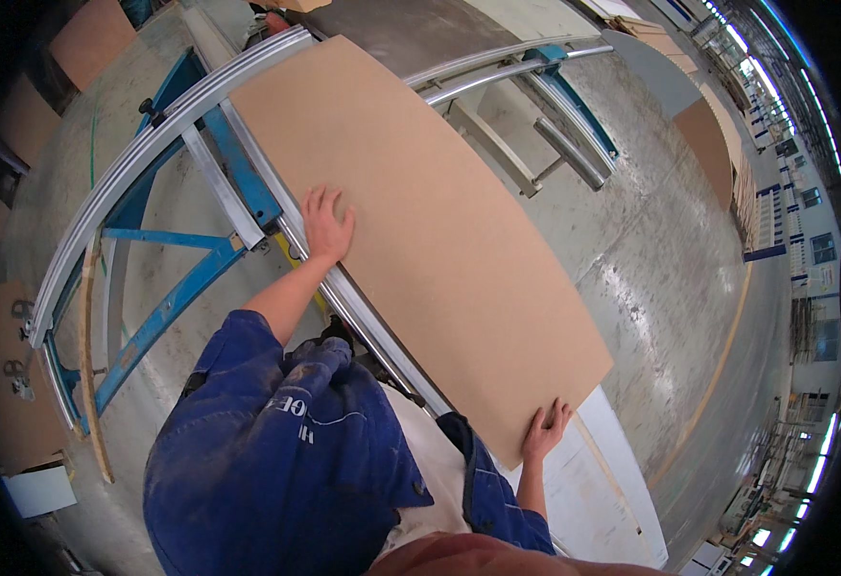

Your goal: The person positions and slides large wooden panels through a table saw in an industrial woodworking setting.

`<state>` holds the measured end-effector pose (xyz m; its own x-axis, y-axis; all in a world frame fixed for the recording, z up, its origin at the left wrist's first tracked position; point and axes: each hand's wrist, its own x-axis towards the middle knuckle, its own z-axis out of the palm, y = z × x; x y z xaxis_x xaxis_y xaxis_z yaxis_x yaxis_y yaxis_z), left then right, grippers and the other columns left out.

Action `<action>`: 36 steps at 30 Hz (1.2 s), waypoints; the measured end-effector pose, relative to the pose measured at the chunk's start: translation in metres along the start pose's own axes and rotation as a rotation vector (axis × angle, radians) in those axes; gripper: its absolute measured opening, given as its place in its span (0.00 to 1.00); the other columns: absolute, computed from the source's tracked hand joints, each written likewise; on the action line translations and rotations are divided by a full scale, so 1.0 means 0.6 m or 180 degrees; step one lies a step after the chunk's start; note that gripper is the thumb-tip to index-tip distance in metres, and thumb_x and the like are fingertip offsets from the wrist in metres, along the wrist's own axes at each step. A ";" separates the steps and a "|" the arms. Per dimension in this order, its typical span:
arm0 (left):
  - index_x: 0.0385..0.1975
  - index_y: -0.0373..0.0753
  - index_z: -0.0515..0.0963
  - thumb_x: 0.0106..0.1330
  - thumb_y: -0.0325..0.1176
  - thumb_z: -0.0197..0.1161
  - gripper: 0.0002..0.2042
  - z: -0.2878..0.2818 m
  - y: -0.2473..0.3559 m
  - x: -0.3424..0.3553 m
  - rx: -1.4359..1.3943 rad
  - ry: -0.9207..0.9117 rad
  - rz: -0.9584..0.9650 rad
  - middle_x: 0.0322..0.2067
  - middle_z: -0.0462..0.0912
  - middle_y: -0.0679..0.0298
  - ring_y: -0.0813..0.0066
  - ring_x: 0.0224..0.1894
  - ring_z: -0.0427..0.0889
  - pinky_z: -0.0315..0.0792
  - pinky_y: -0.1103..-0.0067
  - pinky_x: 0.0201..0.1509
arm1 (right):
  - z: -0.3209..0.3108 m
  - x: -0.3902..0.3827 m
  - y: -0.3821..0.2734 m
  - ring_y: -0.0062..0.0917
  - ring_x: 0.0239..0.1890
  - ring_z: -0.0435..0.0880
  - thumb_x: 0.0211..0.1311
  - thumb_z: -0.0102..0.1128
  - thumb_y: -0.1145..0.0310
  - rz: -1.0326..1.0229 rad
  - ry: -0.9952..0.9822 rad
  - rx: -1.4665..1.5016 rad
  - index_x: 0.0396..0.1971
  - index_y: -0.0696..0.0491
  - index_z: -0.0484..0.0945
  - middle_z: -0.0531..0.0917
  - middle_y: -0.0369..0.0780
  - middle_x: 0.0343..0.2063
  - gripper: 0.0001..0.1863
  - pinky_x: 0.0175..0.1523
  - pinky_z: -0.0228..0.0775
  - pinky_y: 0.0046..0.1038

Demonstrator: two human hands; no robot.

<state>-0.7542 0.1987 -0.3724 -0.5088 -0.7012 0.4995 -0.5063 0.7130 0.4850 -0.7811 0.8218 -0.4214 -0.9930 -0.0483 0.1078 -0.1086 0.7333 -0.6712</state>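
Note:
A long light-brown fibreboard panel point(420, 221) lies flat before me, running from the upper left down to the lower right across a machine's sliding table. Spread flat near the panel's left edge, my left hand point(328, 228) has its thumb apart from the fingers. My right hand point(544, 437) rests at the panel's near right end, its fingers stretched onto the top face and its palm by the edge. Both hands touch the panel. A metal rail point(363, 312) runs along the panel's left side, beside my body.
A blue support frame point(171, 298) with a curved-looking aluminium fence point(104, 192) reaches out left. A white panel point(598, 480) lies under the near right end. Beyond stand a metal roller bar point(574, 154) and stacked boards point(703, 149). A wooden strip point(87, 355) leans at left.

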 end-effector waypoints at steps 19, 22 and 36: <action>0.64 0.29 0.54 0.76 0.50 0.51 0.31 0.012 -0.073 -0.045 -0.0143 0.0668 -0.2736 0.50 0.78 0.31 0.33 0.51 0.80 0.71 0.51 0.57 | -0.014 0.045 0.013 0.53 0.75 0.57 0.59 0.58 0.58 -0.1085 -0.0720 -0.0955 0.71 0.53 0.67 0.66 0.56 0.70 0.38 0.80 0.35 0.54; 0.64 0.28 0.55 0.76 0.51 0.49 0.31 0.015 -0.072 -0.041 -0.0123 0.0631 -0.2722 0.52 0.77 0.29 0.32 0.54 0.78 0.70 0.52 0.59 | -0.017 0.045 0.008 0.55 0.75 0.57 0.62 0.55 0.58 -0.1141 -0.0742 -0.0959 0.71 0.55 0.66 0.66 0.56 0.70 0.37 0.80 0.36 0.53; 0.65 0.25 0.56 0.77 0.48 0.49 0.31 0.012 -0.083 -0.022 -0.0129 0.0583 -0.2538 0.52 0.77 0.28 0.31 0.55 0.77 0.69 0.53 0.60 | 0.007 0.077 -0.006 0.62 0.72 0.60 0.64 0.51 0.66 -0.1871 -0.1220 -0.0947 0.68 0.65 0.65 0.69 0.59 0.66 0.33 0.77 0.43 0.58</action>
<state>-0.7271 0.1725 -0.4082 0.1171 -0.9879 0.1013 -0.6405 0.0028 0.7680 -0.8267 0.8142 -0.4172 -0.7282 -0.6797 0.0877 -0.6613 0.6634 -0.3501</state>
